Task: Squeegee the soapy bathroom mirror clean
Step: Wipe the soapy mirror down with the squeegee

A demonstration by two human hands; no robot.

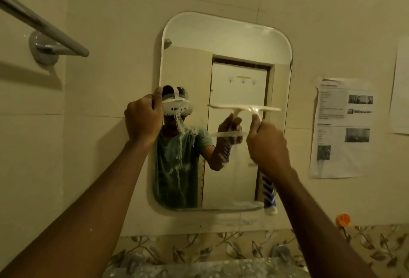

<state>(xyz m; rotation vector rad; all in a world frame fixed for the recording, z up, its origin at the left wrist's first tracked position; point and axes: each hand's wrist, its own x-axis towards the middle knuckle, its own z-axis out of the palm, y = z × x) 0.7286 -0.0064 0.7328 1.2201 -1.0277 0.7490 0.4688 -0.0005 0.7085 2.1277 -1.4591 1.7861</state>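
Two hands in view. L hand [143, 118] gripped the left edge of the mirror [225, 41], fingers curled round the rim approx. mid-height, steadying it. R hand [267, 142] was closed round the handle of the squeegee [265, 109], blade horizontal across the right half of the glass at mid-height. The blade was blurred, so we could not tell whether the rubber touched the glass. Soap streaks [180, 142] ran down the centre-left of the glass, w/ a foam line [239, 204] along the bottom edge; the upper part looked mostly clear. We judged step in hand = a downward pull on the right side. To do it well, in our view: press blade flat w/ even pressure, keep it level, pull straight to the bottom edge w/o lifting, then overlap next pass leftward into the streaks and clear the bottom foam last.
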